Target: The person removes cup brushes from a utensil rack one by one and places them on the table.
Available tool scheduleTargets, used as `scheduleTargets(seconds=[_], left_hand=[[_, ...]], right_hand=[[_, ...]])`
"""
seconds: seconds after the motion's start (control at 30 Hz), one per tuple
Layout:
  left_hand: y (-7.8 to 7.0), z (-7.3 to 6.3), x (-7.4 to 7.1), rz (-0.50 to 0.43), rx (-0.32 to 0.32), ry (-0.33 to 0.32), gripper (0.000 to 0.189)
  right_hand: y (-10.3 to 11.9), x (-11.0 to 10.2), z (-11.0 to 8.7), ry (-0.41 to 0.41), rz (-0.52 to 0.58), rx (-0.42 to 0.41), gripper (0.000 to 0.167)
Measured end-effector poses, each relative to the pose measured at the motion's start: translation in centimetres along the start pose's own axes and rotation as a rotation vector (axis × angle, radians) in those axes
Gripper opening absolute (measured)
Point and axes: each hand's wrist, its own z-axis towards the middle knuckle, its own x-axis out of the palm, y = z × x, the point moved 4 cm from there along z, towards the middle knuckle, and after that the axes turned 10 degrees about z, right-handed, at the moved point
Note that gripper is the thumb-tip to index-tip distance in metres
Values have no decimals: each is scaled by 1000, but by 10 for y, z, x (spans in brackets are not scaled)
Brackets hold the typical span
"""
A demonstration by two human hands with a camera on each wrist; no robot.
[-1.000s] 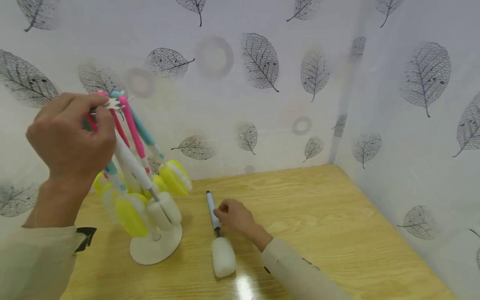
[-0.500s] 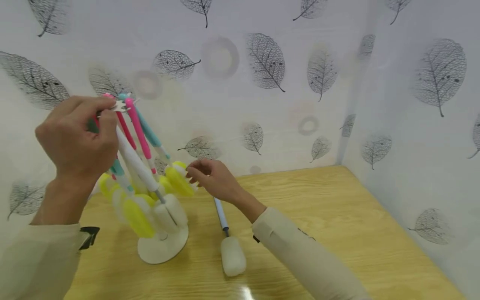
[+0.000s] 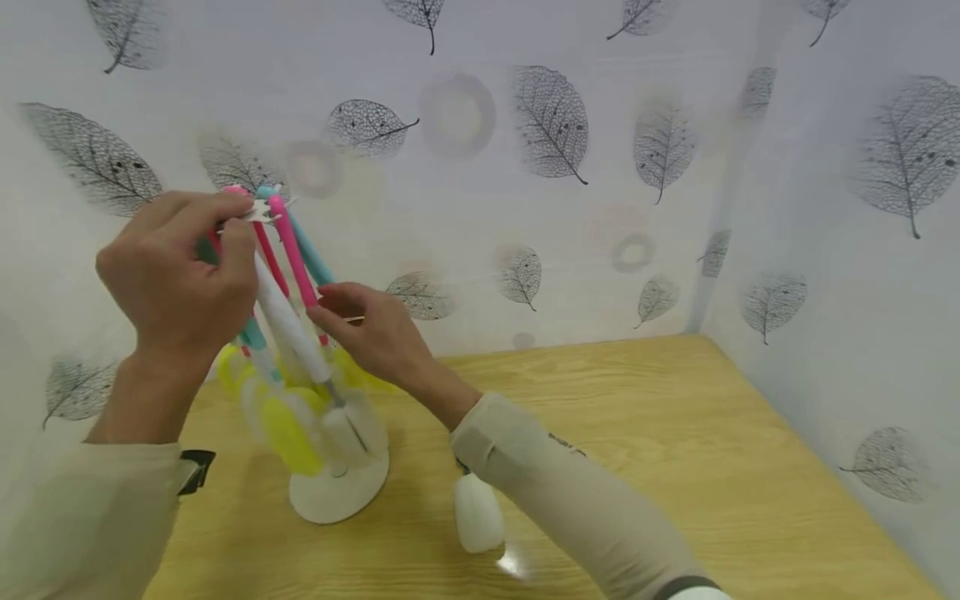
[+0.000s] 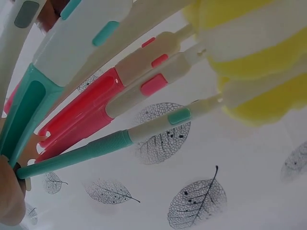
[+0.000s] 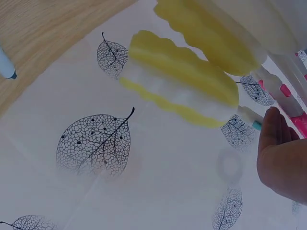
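Note:
My left hand [image 3: 183, 267] grips the top of a white stand by its toothed white hanger piece [image 3: 264, 212], seen in the head view. From the hanger, several sponge bottle brushes hang at a slant, with pink, teal and white handles. Their yellow-and-white sponge heads [image 5: 182, 79] fan out below. My right hand [image 3: 378, 333] is among the right-hand handles, thumb against a pink handle [image 3: 295, 258], fingers around the lower end of a teal handle [image 3: 309, 250]. The left wrist view shows a teal handle [image 4: 76, 153] and red-pink ones beside the left fingers [image 4: 10, 191].
The stand's round white base [image 3: 341, 496] rests on the wooden table [image 3: 637, 433]. Right of it lies a white sponge brush [image 3: 478, 512], its handle mostly hidden under my right sleeve [image 3: 555, 483]. A leaf-patterned wall covering [image 3: 465, 200] rises behind the table.
My right hand has left the brush lying on the table, moved up and left, and now reaches the hanging handles. The left hand keeps its hold; the view has shifted slightly.

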Motion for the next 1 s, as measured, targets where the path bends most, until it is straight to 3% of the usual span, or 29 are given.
scheduleTargets(seconds=[0.23,0.53,1.0], left_hand=[[-4,1,2,1,5,-14,34],[-2,1,0,8,-1,-25,34],[-1,2,-1,5,17,1,34]], right_hand=[[-5,1,2,-14,17,-30,33],[-6,-3,-2,57,22,-88,33],[-8,-15,-9,71,73,-78,30]])
